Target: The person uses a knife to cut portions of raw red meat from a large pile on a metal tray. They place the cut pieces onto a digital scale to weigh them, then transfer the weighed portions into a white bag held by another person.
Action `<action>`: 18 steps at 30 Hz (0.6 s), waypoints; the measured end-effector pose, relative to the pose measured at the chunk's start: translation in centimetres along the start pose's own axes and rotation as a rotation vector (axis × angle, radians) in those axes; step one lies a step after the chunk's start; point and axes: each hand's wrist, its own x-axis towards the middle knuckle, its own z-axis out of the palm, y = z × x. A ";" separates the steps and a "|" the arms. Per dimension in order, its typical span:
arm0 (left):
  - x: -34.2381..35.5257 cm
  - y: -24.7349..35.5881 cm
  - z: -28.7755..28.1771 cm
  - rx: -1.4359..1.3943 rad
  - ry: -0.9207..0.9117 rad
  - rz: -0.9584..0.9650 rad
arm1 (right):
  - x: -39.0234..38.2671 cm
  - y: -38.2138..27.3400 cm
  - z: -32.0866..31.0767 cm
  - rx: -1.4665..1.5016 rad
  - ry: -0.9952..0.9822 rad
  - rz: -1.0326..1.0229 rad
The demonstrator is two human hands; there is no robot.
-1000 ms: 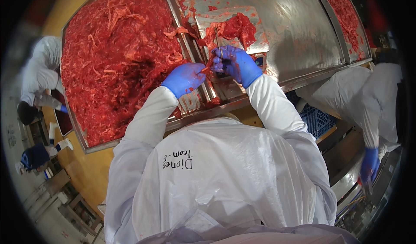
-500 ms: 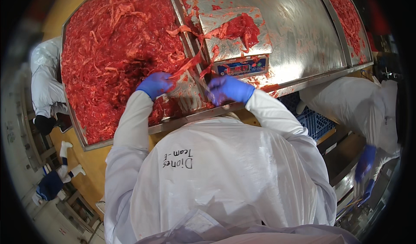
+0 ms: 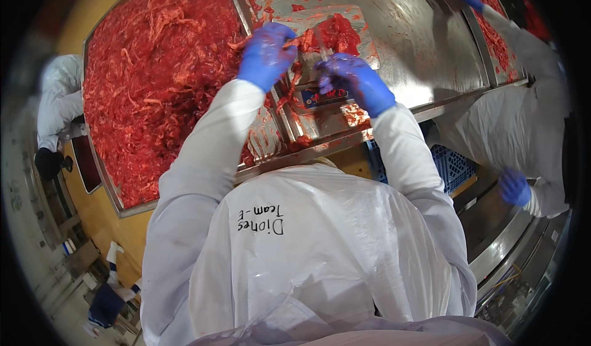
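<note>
My left hand, in a blue glove, is over the metal divider at the scale's left side. Its fingers are curled on the end of a stringy red meat strip. That strip runs to a lump of raw meat on the scale's steel platform. Over the scale's display panel is my right hand, also gloved in blue, fingers drawn together. A thin pale streak rises from its fingertips towards the meat; blur hides what it is. Another meat strip hangs beside the display.
A broad heap of meat trimmings fills the metal table's left section. Bare steel surface lies right of the scale. A co-worker's sleeve reaches over the right section. Blue crates stand below the edge. Another person is at left.
My left hand has moved up and right from the heap to the scale. My right hand has moved up and right, over the display. The co-worker at right now reaches across the table.
</note>
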 end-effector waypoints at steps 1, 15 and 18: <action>0.0 0.8 1.0 0.027 -0.032 0.013 | 0.4 1.0 0.2 0.002 0.055 0.032; -5.3 2.9 0.4 -0.083 -0.313 -0.001 | -1.7 6.3 -1.3 0.247 -0.055 0.122; -5.8 1.9 0.1 -0.190 -0.291 -0.125 | -1.6 5.5 -1.5 0.231 -0.032 0.181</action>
